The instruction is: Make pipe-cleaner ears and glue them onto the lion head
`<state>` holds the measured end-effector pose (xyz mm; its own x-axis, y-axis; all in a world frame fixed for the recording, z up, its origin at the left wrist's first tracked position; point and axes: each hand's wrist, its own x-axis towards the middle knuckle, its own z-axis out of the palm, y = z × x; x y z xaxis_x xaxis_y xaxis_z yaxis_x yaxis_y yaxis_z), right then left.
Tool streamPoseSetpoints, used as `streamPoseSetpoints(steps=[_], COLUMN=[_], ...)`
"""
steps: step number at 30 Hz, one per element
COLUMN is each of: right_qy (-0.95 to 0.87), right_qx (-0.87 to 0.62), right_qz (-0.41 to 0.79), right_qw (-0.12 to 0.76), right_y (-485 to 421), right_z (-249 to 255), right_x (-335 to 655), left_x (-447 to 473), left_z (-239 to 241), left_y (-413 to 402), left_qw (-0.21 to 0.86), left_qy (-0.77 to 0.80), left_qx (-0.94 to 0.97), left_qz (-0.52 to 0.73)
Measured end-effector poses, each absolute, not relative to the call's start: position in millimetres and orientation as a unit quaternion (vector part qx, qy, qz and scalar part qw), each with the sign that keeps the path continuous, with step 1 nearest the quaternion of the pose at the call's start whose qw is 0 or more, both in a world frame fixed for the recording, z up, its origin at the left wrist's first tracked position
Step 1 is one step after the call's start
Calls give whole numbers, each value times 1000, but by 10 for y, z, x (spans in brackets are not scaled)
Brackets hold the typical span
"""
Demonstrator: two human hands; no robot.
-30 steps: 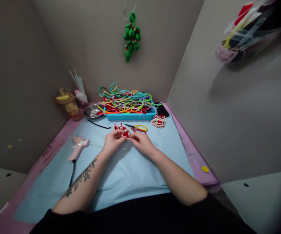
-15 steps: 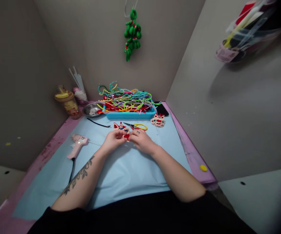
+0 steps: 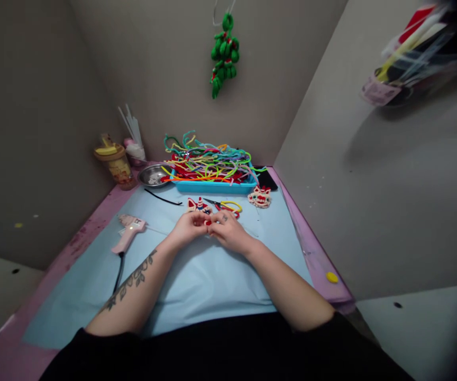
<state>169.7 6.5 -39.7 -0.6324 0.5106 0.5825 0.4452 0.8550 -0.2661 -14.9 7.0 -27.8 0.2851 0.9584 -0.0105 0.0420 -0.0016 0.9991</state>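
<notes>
Between the left hand [image 3: 189, 228] and the right hand [image 3: 229, 231], the small red piece [image 3: 208, 223] looks matt, its texture too small to read. Clockwise from them: at twelve, matt, fuzzy stems [image 3: 212, 163] fill a smooth blue plastic tray [image 3: 215, 188]; at one, the scissors [image 3: 221, 205] pair dark metal blades with plastic-looking handles; at two, the horned head [image 3: 259, 197] looks soft and fuzzy; at four, the pink bench [image 3: 326, 290] shows a glossy, film-like sheen; at nine, the glue gun [image 3: 133, 226] is smooth pink plastic; at ten, the bowl [image 3: 143, 177] is shiny metal. The blue sheet [image 3: 220, 286] beneath is matt and creased.
</notes>
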Motion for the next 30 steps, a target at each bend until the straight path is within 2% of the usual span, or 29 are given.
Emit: streamPoseSetpoints(steps=[17,30], right_qy=[-876,-862], right_qx=[-309,-318], right_qz=[91,74], right_qw=[360,387], right_y=[47,53], right_z=[-333,-363], right_x=[1734,1713], left_x=[-207,-227], left_z=[-245,-193], left_y=[73,82], left_qw=[570,583], left_qy=[424,432], left_qx=[555,518], left_qz=[433,454])
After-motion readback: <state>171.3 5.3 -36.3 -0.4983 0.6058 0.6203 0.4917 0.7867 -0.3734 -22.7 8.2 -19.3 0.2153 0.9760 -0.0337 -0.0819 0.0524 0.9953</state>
